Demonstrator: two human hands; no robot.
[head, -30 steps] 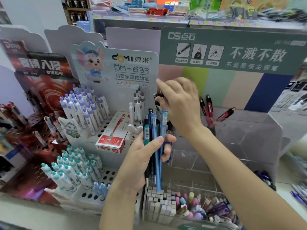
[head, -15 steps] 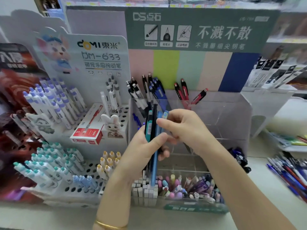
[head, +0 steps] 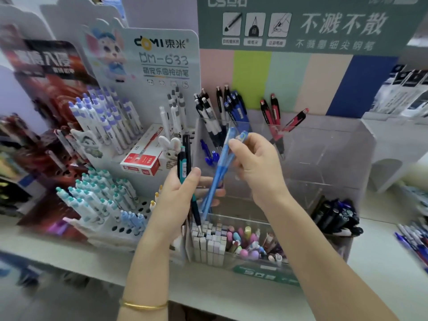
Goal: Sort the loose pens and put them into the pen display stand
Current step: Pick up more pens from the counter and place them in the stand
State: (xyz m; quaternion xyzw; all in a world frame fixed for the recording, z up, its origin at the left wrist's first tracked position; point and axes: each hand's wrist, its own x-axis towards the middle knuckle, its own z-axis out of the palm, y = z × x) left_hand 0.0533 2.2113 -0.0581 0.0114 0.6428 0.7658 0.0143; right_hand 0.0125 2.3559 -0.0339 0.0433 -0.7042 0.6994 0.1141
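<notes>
My left hand [head: 183, 195] grips a small bundle of pens: a teal pen and a black pen [head: 185, 158] stand upright against my thumb. My right hand [head: 257, 165] pinches the tops of the light blue pens [head: 220, 172] and tilts them to the right, while their tips stay in my left hand. Behind both hands stands the clear acrylic pen display stand [head: 324, 163]. Its back left compartment holds black, white and blue pens [head: 220, 107], and the one beside it holds red pens [head: 273, 114].
A white DOMI stand [head: 162, 66] with purple, teal and white pens is at the left, with a red box [head: 141, 158] on it. A front tray [head: 231, 244] holds erasers and small pastel items. Loose pens [head: 414, 239] lie on the shelf at the far right. Dark pens [head: 335, 216] sit right of the stand.
My right hand came back from the stand's back compartment to the bundle, took hold of the light blue pens and pulled their tops away to the right. The camera moved closer.
</notes>
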